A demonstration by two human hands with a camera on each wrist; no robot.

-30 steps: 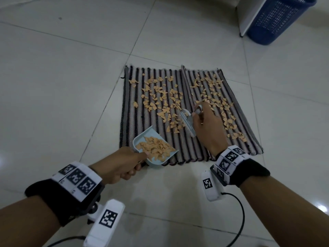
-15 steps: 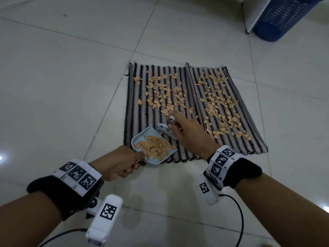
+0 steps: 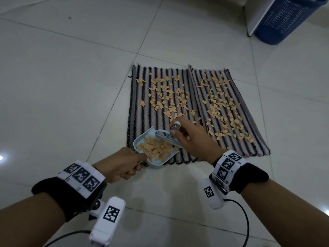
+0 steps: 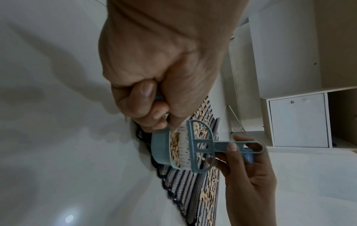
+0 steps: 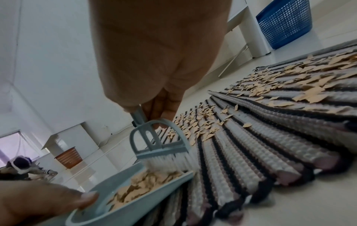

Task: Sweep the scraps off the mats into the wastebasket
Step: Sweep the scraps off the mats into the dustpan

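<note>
Two striped mats (image 3: 140, 111) (image 3: 256, 139) lie side by side on the tiled floor, strewn with tan paper scraps (image 3: 165, 97) (image 5: 313, 91). My left hand (image 3: 121, 164) grips the handle of a pale blue dustpan (image 3: 156, 164) (image 5: 123, 209) at the left mat's near edge; it holds a heap of scraps. My right hand (image 3: 194, 139) grips the handle of a small blue brush (image 3: 168, 137) (image 4: 195, 145) (image 5: 162, 146), whose white bristles rest at the pan's mouth. The blue wastebasket (image 3: 288, 20) (image 5: 284, 23) stands at the far right.
White furniture (image 3: 256, 18) stands beside the wastebasket, with a cabinet (image 4: 297, 120) along the wall. A cable (image 3: 245, 220) trails from my right wrist. A brown basket (image 5: 68, 157) and a person (image 5: 21, 168) are far off across the room. Bare tiles surround the mats.
My right hand has drawn the brush from the middle of the mats back to the dustpan's mouth, pushing scraps in. The left hand and pan have stayed put.
</note>
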